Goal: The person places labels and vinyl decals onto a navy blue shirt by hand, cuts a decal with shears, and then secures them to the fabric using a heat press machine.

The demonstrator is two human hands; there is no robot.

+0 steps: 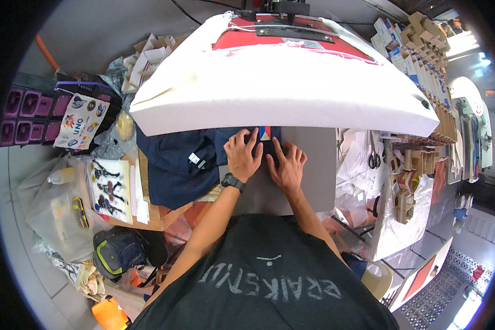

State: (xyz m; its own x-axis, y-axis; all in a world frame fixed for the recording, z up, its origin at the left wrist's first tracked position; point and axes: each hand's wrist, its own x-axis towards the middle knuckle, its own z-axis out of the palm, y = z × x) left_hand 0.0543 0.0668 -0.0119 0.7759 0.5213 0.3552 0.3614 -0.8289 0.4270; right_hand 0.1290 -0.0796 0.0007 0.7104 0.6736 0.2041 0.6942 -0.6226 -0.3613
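Note:
A dark navy garment [173, 165] lies bunched on the left, and one part of it stretches onto a flat grey platen [319, 176]. On that part, just in front of the raised white-covered press head [291, 104], sits a small flag patch [265, 133] in blue, red, white and yellow. My left hand [244, 155], below a black wristwatch, rests with fingers spread at the patch's left side. At its right side my right hand [286, 165] presses fingertips to the dark fabric, fingers apart. The far end of the patch is partly hidden under the press head.
Scissors [374, 157] lie on white papers at the right, near stacked cardboard boxes [418, 60]. A sheet of dark printed figures [110, 187] sits on the left, above a backpack [115, 256]. The press head overhangs the platen's far side.

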